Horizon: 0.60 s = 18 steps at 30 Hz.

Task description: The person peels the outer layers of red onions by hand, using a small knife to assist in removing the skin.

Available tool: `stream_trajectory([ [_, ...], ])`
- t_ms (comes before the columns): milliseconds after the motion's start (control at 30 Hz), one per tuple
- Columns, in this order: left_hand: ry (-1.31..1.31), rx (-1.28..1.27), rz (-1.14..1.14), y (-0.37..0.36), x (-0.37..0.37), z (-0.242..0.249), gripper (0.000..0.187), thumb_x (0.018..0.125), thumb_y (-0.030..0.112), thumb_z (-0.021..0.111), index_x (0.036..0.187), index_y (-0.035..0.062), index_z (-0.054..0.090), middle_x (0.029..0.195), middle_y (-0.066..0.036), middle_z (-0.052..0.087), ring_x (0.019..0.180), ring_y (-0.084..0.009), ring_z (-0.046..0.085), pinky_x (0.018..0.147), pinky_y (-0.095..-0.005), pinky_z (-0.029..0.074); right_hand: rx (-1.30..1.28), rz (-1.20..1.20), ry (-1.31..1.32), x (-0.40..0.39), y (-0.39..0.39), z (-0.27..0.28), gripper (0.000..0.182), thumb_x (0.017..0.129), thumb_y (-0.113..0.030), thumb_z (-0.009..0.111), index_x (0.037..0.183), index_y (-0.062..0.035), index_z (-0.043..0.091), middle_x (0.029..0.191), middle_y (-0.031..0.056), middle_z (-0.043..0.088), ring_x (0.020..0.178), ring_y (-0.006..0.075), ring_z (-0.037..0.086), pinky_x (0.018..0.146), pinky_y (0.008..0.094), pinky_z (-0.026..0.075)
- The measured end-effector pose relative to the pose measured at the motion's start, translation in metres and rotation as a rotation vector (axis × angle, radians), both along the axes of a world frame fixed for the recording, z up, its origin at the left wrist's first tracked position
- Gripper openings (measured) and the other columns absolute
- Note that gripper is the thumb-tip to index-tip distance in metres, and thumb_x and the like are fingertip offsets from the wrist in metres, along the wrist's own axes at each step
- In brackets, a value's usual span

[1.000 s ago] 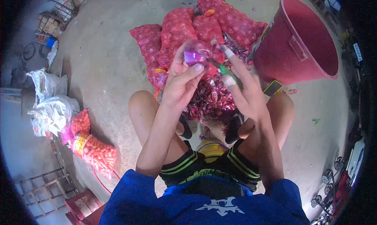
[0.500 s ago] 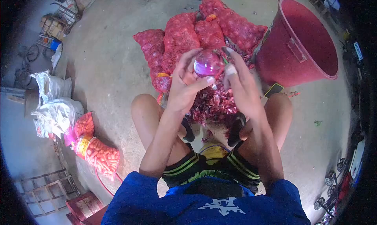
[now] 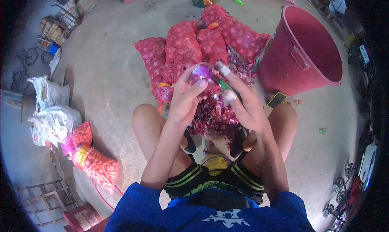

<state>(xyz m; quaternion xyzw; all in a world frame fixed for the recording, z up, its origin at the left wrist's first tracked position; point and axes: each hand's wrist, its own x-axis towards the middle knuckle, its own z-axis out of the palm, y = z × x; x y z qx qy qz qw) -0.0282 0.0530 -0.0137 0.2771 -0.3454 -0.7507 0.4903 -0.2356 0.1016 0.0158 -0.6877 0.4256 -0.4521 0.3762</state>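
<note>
A shiny purple-red onion (image 3: 201, 73) is held in my left hand (image 3: 183, 99), the thumb pressed along its near side and the fingers curled round it. My right hand (image 3: 250, 110), with white wrapping on the thumb and a finger, grips a small green-handled tool (image 3: 224, 85) just right of the onion. Its blade, if any, cannot be made out. Under both hands, between my feet, lies a heap of red onion skins (image 3: 214, 116).
Red mesh sacks of onions (image 3: 182, 50) lie beyond the skins. A large red tub (image 3: 279, 66) stands at right, with a phone-like dark object (image 3: 277, 99) by its base. White sacks (image 3: 56, 122) and a bag of carrots (image 3: 99, 167) are at left.
The view has tilted up slightly. My right hand has drawn back a little from the onion and opened its grip around the green handle more into view. The onion stays in my left hand.
</note>
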Motion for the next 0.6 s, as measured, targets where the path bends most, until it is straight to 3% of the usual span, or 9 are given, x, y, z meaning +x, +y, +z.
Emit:
stream_trajectory([
  [67,0.017,0.004,-0.015,0.0,0.003,-0.002,0.06,0.093,0.014,0.081,0.147,0.0083,0.057,0.123,-0.003,0.073,0.111,-0.0132,0.072,0.09,-0.0288,0.059,0.126,-0.017,0.061,0.001,0.002,0.002,0.054,0.101,0.0,0.055,0.155,0.0017,0.051,0.142,0.023,0.066,0.121,0.0351,0.071,0.104,0.0384,0.052],
  [167,0.009,-0.044,0.021,-0.002,0.0,0.003,0.063,0.092,0.015,0.082,0.148,0.0054,0.055,0.125,-0.006,0.073,0.111,-0.0171,0.073,0.096,-0.0328,0.059,-0.062,-0.062,-0.031,0.005,-0.004,-0.01,0.047,0.103,-0.001,0.052,0.15,0.0016,0.056,0.144,0.0215,0.066,0.128,0.0298,0.069,0.109,0.0354,0.048],
  [267,0.035,-0.091,-0.044,0.001,0.001,0.008,0.067,0.092,0.013,0.08,0.152,0.0027,0.051,0.134,-0.01,0.068,0.12,-0.0211,0.07,0.103,-0.0373,0.058,-0.002,-0.179,-0.046,0.008,-0.013,-0.016,0.046,0.106,-0.002,0.049,0.151,0.0006,0.055,0.146,0.0191,0.066,0.128,0.0236,0.067,0.109,0.0342,0.047],
  [333,0.129,-0.106,-0.108,0.002,-0.003,0.012,0.075,0.093,0.02,0.081,0.156,0.0057,0.044,0.137,-0.007,0.066,0.122,-0.019,0.068,0.098,-0.0354,0.059,0.035,-0.226,-0.075,0.003,-0.024,-0.028,0.044,0.108,-0.005,0.048,0.151,0.0001,0.055,0.144,0.0179,0.067,0.123,0.0192,0.067,0.107,0.0326,0.049],
  [400,0.172,-0.103,-0.115,0.003,-0.003,0.012,0.077,0.092,0.016,0.08,0.158,0.0056,0.042,0.138,-0.009,0.065,0.125,-0.0207,0.067,0.102,-0.0372,0.057,0.299,-0.282,-0.085,-0.002,-0.029,-0.034,0.044,0.108,-0.005,0.048,0.152,-0.0003,0.056,0.127,0.0148,0.073,0.105,0.0165,0.069,0.096,0.0314,0.053],
  [433,0.22,-0.11,-0.117,0.002,-0.004,0.012,0.078,0.092,0.011,0.08,0.159,0.0054,0.039,0.14,-0.01,0.064,0.128,-0.0224,0.066,0.107,-0.0389,0.055,0.036,-0.307,-0.094,0.002,-0.037,-0.05,0.048,0.107,-0.007,0.051,0.154,-0.0018,0.054,0.107,0.0102,0.071,0.085,0.014,0.064,0.084,0.0315,0.053],
  [467,0.217,-0.113,-0.116,0.001,-0.004,0.011,0.078,0.092,0.011,0.08,0.159,0.0054,0.039,0.14,-0.01,0.064,0.128,-0.0224,0.066,0.107,-0.0389,0.055,0.034,-0.305,-0.097,-0.005,-0.035,-0.059,0.048,0.107,-0.007,0.051,0.154,-0.0018,0.054,0.107,0.0102,0.071,0.085,0.014,0.064,0.084,0.0315,0.053],
  [533,0.182,-0.088,-0.003,0.0,-0.004,0.005,0.075,0.091,0.002,0.078,0.157,0.0049,0.042,0.142,-0.011,0.062,0.129,-0.0243,0.064,0.113,-0.0413,0.052,0.267,-0.28,-0.09,-0.006,-0.022,-0.041,0.052,0.106,-0.009,0.053,0.158,-0.0017,0.049,0.111,0.0119,0.071,0.088,0.0156,0.065,0.086,0.0316,0.053],
  [600,0.1,-0.125,0.054,-0.003,-0.004,0.004,0.075,0.09,-0.003,0.077,0.156,0.0044,0.044,0.143,-0.012,0.062,0.129,-0.024,0.064,0.112,-0.0413,0.052,0.265,-0.264,0.009,-0.009,-0.012,-0.019,0.054,0.105,-0.009,0.054,0.159,-0.0014,0.047,0.113,0.0147,0.072,0.091,0.018,0.068,0.088,0.0328,0.054],
])
